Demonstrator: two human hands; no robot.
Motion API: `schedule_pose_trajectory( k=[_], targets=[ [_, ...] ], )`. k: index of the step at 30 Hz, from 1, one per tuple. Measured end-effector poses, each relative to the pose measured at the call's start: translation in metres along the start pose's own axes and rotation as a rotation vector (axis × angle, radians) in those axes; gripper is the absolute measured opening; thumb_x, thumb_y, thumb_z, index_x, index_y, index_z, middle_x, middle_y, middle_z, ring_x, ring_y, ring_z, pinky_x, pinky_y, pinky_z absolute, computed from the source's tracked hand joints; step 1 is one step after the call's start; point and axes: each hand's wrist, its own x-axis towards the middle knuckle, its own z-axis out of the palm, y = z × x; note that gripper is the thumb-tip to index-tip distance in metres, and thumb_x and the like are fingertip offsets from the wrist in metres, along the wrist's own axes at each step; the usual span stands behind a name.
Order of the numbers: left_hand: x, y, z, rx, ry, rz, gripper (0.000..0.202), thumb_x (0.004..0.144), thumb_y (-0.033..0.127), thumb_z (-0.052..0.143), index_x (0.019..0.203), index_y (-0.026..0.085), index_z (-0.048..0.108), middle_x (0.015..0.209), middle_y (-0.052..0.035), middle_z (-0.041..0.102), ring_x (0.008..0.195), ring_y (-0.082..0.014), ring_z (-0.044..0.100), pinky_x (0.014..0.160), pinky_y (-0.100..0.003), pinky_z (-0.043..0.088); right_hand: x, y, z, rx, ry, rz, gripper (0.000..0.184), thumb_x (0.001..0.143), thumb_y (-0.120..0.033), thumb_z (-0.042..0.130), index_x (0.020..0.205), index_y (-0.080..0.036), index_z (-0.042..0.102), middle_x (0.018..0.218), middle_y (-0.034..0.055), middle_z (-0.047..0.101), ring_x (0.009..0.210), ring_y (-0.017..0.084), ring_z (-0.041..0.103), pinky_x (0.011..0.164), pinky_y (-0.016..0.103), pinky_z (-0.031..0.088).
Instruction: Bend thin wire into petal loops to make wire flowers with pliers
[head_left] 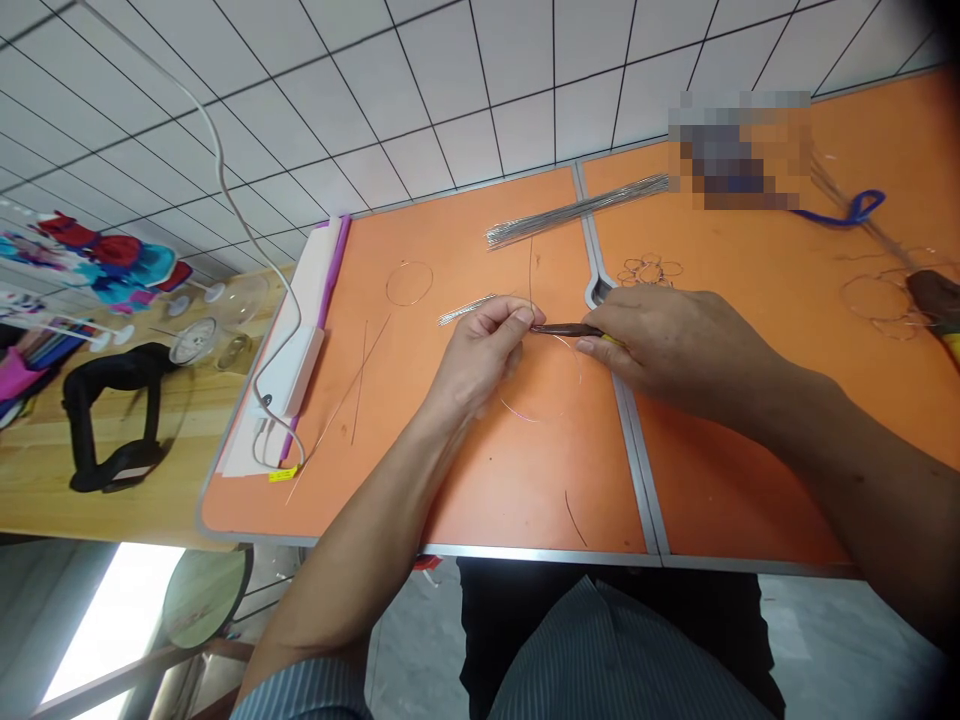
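My left hand (480, 352) is closed in a pinch on a thin wire (532, 272) above the orange table. One end of the wire stands up past the fingertips, and a faint curved part hangs below them. My right hand (675, 330) is wrapped round a pair of pliers (564, 329), whose dark narrow jaws point left and meet the wire at my left fingertips. The handles are mostly hidden in the palm. Just behind my left fingers lies a small bundle of short wires (465, 311). Several small wire loops (649, 268) rest beyond my right hand.
A long bundle of straight wires (577, 210) crosses the seam of the orange table (525, 490). A wire ring (409, 284) and loose wires lie to the left, near a white box (295, 372) with a cable. Another tool (937, 303) sits at the right edge.
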Motion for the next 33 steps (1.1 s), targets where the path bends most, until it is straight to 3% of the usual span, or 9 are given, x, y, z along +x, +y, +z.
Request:
schedule_pose_trajectory(
  k=[6, 20, 25, 27, 30, 33],
  targets=[
    [-0.003, 0.001, 0.003, 0.015, -0.007, 0.007, 0.025, 0.095, 0.042, 0.082, 0.086, 0.021, 0.072, 0.065, 0.0043, 0.047, 0.048, -0.0075, 0.028, 0.049, -0.029, 0.018, 0.000, -0.003, -0.002, -0.022, -0.004, 0.013, 0.043, 0.119, -0.045, 0.046, 0.113, -0.019, 0.079, 0.112, 0.0136, 0.079, 0.098, 0.029, 0.070, 0.064, 0.036, 0.028],
    [-0.005, 0.003, 0.007, 0.055, 0.017, -0.001, 0.024, 0.089, 0.044, 0.084, 0.085, 0.022, 0.074, 0.072, 0.0022, 0.053, 0.051, -0.0083, 0.027, 0.050, -0.031, 0.017, -0.001, -0.005, -0.006, 0.031, -0.013, 0.008, 0.039, 0.117, -0.043, 0.047, 0.099, -0.020, 0.073, 0.099, 0.0112, 0.076, 0.084, 0.026, 0.067, 0.061, 0.036, 0.026],
    [-0.004, 0.003, 0.005, 0.061, 0.035, 0.005, 0.024, 0.091, 0.043, 0.083, 0.086, 0.021, 0.074, 0.077, 0.0013, 0.058, 0.051, -0.0072, 0.030, 0.049, -0.031, 0.019, 0.000, 0.003, -0.004, 0.126, -0.033, -0.014, 0.036, 0.115, -0.040, 0.048, 0.107, -0.022, 0.078, 0.105, 0.0109, 0.077, 0.094, 0.028, 0.069, 0.066, 0.036, 0.032],
    [-0.003, 0.004, 0.003, 0.050, 0.064, 0.012, 0.020, 0.093, 0.039, 0.081, 0.088, 0.021, 0.074, 0.083, 0.0002, 0.063, 0.050, -0.0063, 0.031, 0.048, -0.030, 0.019, 0.001, 0.009, -0.003, 0.184, -0.003, -0.038, 0.032, 0.112, -0.038, 0.051, 0.109, -0.021, 0.078, 0.107, 0.0111, 0.077, 0.099, 0.029, 0.070, 0.069, 0.037, 0.037],
    [-0.003, 0.005, 0.002, 0.025, 0.079, -0.004, 0.017, 0.094, 0.036, 0.079, 0.089, 0.020, 0.074, 0.084, 0.0000, 0.065, 0.049, -0.0057, 0.030, 0.047, -0.030, 0.018, 0.003, 0.015, -0.002, 0.412, 0.142, 0.006, 0.027, 0.108, -0.038, 0.058, 0.105, -0.021, 0.079, 0.099, 0.0088, 0.078, 0.091, 0.027, 0.070, 0.073, 0.038, 0.043],
    [-0.006, 0.006, 0.006, -0.017, -0.028, -0.044, 0.021, 0.094, 0.039, 0.080, 0.089, 0.020, 0.074, 0.080, 0.0000, 0.064, 0.048, -0.0056, 0.030, 0.047, -0.029, 0.017, 0.004, 0.009, -0.003, 0.670, 0.254, 0.146, 0.025, 0.104, -0.039, 0.064, 0.107, -0.022, 0.081, 0.092, 0.0064, 0.078, 0.082, 0.025, 0.068, 0.071, 0.037, 0.046]
  ],
)
